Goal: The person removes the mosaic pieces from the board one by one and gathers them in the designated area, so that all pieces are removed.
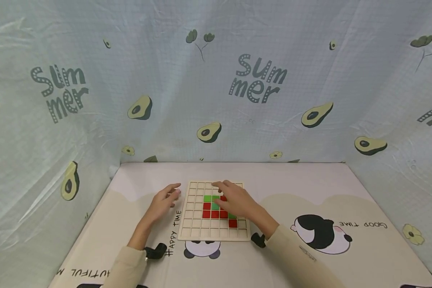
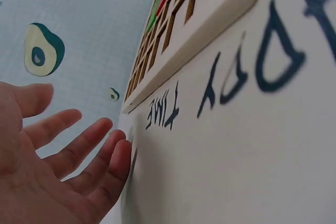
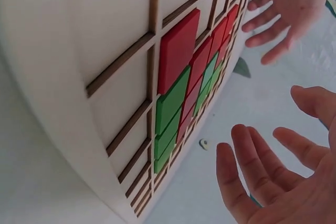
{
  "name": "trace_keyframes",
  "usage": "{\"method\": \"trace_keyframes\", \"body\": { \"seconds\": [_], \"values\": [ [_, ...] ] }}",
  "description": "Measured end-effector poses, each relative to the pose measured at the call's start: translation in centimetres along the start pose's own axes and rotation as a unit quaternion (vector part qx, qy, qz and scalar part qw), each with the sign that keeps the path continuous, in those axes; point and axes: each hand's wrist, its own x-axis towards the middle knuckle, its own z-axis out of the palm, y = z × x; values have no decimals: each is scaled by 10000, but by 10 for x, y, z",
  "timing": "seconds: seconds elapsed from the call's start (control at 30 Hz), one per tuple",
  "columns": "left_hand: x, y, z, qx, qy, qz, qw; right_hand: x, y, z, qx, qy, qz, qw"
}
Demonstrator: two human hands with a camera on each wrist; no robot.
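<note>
A wooden grid board [image 1: 196,224] lies on the table, with red tiles [image 1: 215,215] and green tiles [image 1: 207,199] set in some of its squares. Over the board hovers my right hand [image 1: 237,200], hiding part of the grid and some tiles. Its fingers are spread and loosely bent, and the right wrist view shows nothing between them. To the left of the board, my left hand [image 1: 163,204] is held above the table, apart from the frame. Relaxed fingers [image 2: 79,145] and a bare palm show in the left wrist view.
The board rests on a pale printed tablecloth [image 1: 281,260] with panda drawings and lettering. Behind it hangs a light blue sheet [image 1: 165,132] with avocado prints, which also runs along both sides. Black wrist mounts [image 1: 156,251] sit by the sleeves.
</note>
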Motion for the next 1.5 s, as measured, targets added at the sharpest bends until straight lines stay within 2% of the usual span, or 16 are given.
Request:
{"method": "trace_keyframes", "body": {
  "seconds": [0.13,0.3,0.63,0.83,1.13,1.33,1.5],
  "values": [
    [-1,-1,2,-3,-213,-142,9997,6,2,2,377,-65,43,9993],
    [-3,-1,5,226,-448,-254,9984,12,7,4,590,-218,138,9979],
    [0,-6,2,321,-867,180,9956,24,8,1,831,-460,253,9952],
    [2,-12,-2,401,-991,336,9937,30,9,3,953,-510,194,9939],
    [0,-13,-5,367,-1139,393,9920,37,8,9,1052,-594,147,9926],
    [-3,-13,-6,197,-1282,587,9898,40,8,12,918,-718,97,9931],
    [-3,-14,-6,261,-1277,571,9898,43,7,14,848,-762,90,9934]
  ]
}}
